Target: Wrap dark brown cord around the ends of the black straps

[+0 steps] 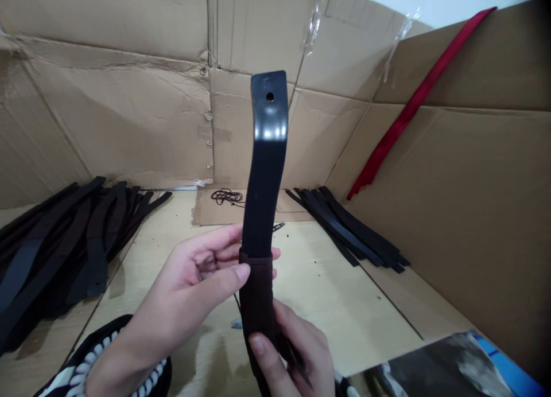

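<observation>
A black strap (pixel 264 173) with a hole near its top end stands upright in front of me. Its lower part sits inside a dark brown fabric sleeve (pixel 257 302). My left hand (pixel 193 282) pinches the sleeve's upper edge, thumb in front and fingers behind the strap. My right hand (pixel 293 351) grips the sleeve lower down, thumb pressed on its front.
A big pile of black straps (pixel 64 242) lies at the left. A smaller stack of straps (pixel 348 228) lies at the right on the wooden surface (pixel 336 305). Cardboard walls (pixel 129 110) surround the space. A red strip (pixel 413 104) leans on the right wall. A dark cord (pixel 227 197) lies at the back.
</observation>
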A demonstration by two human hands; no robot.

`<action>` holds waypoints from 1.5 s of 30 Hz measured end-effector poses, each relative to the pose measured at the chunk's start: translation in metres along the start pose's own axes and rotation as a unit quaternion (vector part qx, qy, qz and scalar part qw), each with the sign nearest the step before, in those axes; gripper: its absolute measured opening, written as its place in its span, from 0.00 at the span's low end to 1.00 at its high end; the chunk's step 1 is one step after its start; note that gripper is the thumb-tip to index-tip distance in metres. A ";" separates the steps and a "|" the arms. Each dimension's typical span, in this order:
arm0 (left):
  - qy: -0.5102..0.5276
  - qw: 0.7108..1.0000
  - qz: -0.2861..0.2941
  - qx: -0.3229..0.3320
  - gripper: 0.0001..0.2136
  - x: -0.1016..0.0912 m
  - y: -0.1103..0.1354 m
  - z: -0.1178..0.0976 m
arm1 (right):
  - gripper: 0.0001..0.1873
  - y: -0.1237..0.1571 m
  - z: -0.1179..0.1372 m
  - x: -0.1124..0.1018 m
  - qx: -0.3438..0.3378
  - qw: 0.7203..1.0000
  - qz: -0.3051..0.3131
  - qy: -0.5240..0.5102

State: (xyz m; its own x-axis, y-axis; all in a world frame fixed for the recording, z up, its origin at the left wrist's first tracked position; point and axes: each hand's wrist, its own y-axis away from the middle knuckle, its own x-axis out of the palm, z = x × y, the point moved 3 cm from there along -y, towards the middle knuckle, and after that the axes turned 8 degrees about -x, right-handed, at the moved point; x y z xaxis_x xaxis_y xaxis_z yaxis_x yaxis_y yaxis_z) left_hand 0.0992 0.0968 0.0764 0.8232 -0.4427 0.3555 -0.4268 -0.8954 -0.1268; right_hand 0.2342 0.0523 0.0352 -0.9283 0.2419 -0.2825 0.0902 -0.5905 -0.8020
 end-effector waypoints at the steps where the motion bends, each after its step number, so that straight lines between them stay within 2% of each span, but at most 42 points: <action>1: 0.001 1.000 0.000 0.000 0.13 0.000 0.000 0.001 | 0.14 -0.001 0.000 0.001 0.000 1.000 0.006 -0.013; 9: 0.034 0.999 -0.025 -0.005 0.10 0.003 -0.004 0.005 | 0.13 0.006 -0.003 0.003 0.026 1.000 -0.002 0.012; 13: 0.031 0.999 -0.008 -0.032 0.12 0.002 -0.003 0.004 | 0.12 0.006 -0.005 0.004 0.050 0.999 0.006 -0.005; 17: 0.050 0.998 -0.006 -0.042 0.12 0.001 -0.002 0.004 | 0.14 0.004 -0.005 0.004 0.037 0.999 0.003 -0.027; 21: 0.038 0.999 -0.020 -0.020 0.10 0.005 -0.002 0.004 | 0.14 0.004 -0.004 0.004 0.025 0.999 -0.011 -0.023; 24: 0.039 0.999 -0.017 -0.012 0.09 0.006 -0.002 0.004 | 0.13 0.007 -0.003 0.005 0.033 0.999 -0.014 -0.008; 29: 0.056 0.998 0.025 -0.021 0.13 0.003 -0.003 0.003 | 0.14 0.016 -0.004 0.001 0.042 0.995 -0.034 0.086; 34: 0.088 0.996 -0.004 -0.030 0.11 0.003 -0.004 0.004 | 0.13 0.013 -0.004 0.001 0.038 0.998 -0.027 0.053; 38: 0.086 0.995 -0.024 -0.044 0.10 0.004 -0.003 0.007 | 0.14 0.005 -0.002 0.004 0.072 0.997 0.008 0.000; 41: 0.079 0.996 -0.024 -0.044 0.10 0.004 -0.003 0.008 | 0.17 0.006 -0.001 0.004 0.085 0.996 0.002 0.012; 45: 0.066 0.997 -0.019 -0.033 0.11 0.003 -0.004 0.009 | 0.15 0.015 -0.003 0.002 0.087 0.993 -0.026 0.072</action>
State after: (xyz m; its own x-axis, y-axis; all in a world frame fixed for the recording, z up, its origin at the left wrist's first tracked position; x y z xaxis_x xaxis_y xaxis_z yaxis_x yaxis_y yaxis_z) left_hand 0.1072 0.0985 0.0699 0.7844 -0.3944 0.4786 -0.4238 -0.9043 -0.0507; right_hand 0.2351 0.0462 0.0208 -0.8678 0.3758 -0.3250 -0.0323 -0.6954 -0.7179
